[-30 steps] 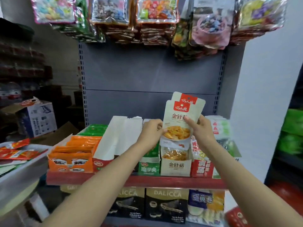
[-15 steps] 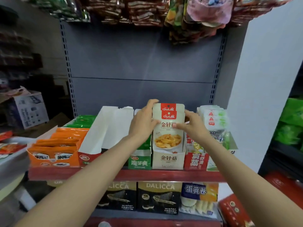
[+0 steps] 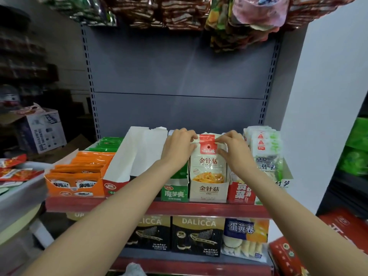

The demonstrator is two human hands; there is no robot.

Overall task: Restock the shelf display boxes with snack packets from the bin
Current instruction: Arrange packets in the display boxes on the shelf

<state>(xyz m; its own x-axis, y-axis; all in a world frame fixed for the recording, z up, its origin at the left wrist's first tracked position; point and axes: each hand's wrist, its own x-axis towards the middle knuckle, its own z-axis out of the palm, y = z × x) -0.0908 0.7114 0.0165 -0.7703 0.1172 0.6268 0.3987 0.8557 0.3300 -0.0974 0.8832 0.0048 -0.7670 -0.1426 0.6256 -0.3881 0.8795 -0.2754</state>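
cream snack packet [image 3: 207, 156] with a red top band, standing upright in the cream display box [image 3: 208, 191] on the red-edged shelf [image 3: 155, 206], its lower part inside the box. left hand [image 3: 177, 148] grips the packet's upper left edge, fingers curled over the top; right hand [image 3: 232, 148] pinches its upper right edge in the same way. just left of the left hand: a green display box [image 3: 175, 193], then a tall white-walled box [image 3: 127, 168] with a red front, then an orange box [image 3: 73, 184] full of orange packets. just right of the right hand: a red display box [image 3: 241, 192], and beyond it a row of pale green-and-white packets [image 3: 264, 148]. below the forearms, on the lower shelf, black dalicca wafer boxes [image 3: 196, 236]. far left of the left hand, red packets [image 3: 14, 170] lie in a grey bin [image 3: 22, 194]. above both hands, hanging bags [image 3: 239, 20].
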